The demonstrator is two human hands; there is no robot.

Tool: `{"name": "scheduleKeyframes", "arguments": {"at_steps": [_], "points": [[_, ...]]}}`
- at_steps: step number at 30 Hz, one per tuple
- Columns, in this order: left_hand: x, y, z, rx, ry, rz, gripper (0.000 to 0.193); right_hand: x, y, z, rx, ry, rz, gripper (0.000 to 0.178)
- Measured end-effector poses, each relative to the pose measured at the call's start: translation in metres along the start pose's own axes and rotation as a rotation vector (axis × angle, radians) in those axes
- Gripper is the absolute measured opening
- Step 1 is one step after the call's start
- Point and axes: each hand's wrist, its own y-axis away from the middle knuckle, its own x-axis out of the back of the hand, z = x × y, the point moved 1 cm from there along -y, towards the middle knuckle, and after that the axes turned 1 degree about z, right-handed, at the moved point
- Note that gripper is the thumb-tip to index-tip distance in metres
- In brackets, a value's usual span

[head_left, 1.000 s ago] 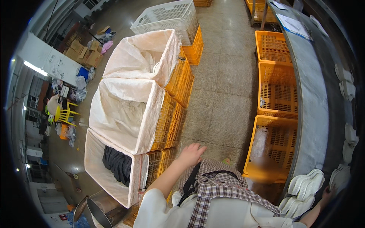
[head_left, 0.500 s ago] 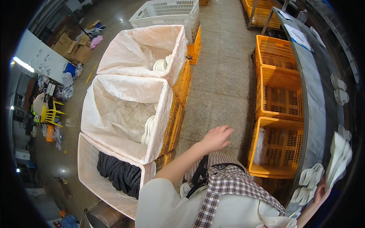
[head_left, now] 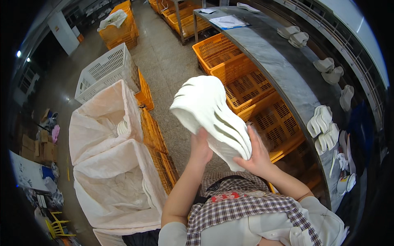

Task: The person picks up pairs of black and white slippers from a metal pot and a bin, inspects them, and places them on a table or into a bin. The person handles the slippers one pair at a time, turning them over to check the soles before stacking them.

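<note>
A stack of nested white insoles (head_left: 209, 110) is held up in front of me, tilted, between both hands. My left hand (head_left: 200, 148) grips its left underside, and some of those fingers are hidden behind the stack. At the right end, my right hand (head_left: 257, 153) is closed around the edges, thumb toward me. Two lined crates stand to the left: the nearer white-lined crate (head_left: 98, 201) and the farther white-lined crate (head_left: 94, 123), each with a few white insoles inside. More insole stacks (head_left: 320, 121) lie on the grey worktable (head_left: 283, 67) to the right.
Orange crates (head_left: 246, 84) stand in a row under the worktable's edge. A white crate (head_left: 104, 69) sits on orange ones farther along the aisle. A clipboard (head_left: 229, 21) lies at the table's far end. Dark cloth (head_left: 141, 238) shows in a third lined crate at the bottom.
My right hand has brought the insole stack from the table side to in front of me. My left hand, earlier empty, now grips it too. The view has turned right.
</note>
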Motion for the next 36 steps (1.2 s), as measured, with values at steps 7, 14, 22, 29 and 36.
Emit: {"name": "scheduleKeyframes", "arguments": {"at_steps": [7,14,22,29,36], "points": [[0.018,0.005,-0.002,-0.009,0.104,-0.248,0.055,0.01,-0.021,0.006,-0.24,-0.697,-0.21,0.08],[0.0,0.007,-0.003,0.103,0.245,-0.329,0.06,0.018,-0.033,-0.015,-0.495,-1.296,-0.216,0.088],[-0.006,0.008,-0.025,0.298,0.297,-0.122,0.065,0.011,-0.033,-0.002,-0.767,-1.427,-0.232,0.079],[0.002,0.009,-0.037,0.349,0.352,-0.108,0.068,0.003,-0.032,0.006,-0.767,-1.445,-0.272,0.073],[0.012,0.011,-0.036,0.364,0.29,-0.051,0.075,0.01,-0.028,-0.003,-0.707,-1.339,-0.25,0.077]]}}
